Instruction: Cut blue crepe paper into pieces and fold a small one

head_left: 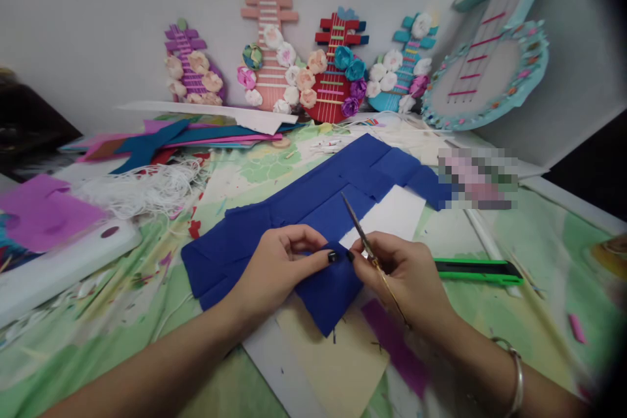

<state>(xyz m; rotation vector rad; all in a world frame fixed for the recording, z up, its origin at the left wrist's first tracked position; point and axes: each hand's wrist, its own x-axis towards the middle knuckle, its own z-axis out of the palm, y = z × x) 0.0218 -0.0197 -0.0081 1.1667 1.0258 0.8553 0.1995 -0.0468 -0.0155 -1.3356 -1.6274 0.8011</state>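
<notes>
My left hand [287,264] pinches a piece of dark blue paper or cloth [330,300] between thumb and fingers. Opposite it, my right hand [399,268] is closed around a pair of scissors [362,232], the blades pointing up and away to the left. The right fingertips also meet the edge of the blue piece. Behind both hands lies a large spread of the same blue sheet [313,189], with folds and overlapping strips. A white card [401,212] shows beside it. Exactly how the scissors' handles sit in my fingers is partly hidden.
A green and black utility knife [480,270] lies right of my right hand. Cream card [337,359] and a purple strip [394,346] lie in front. White string [147,186] is heaped left. Several flower-decorated paper guitars [336,65] lean on the wall.
</notes>
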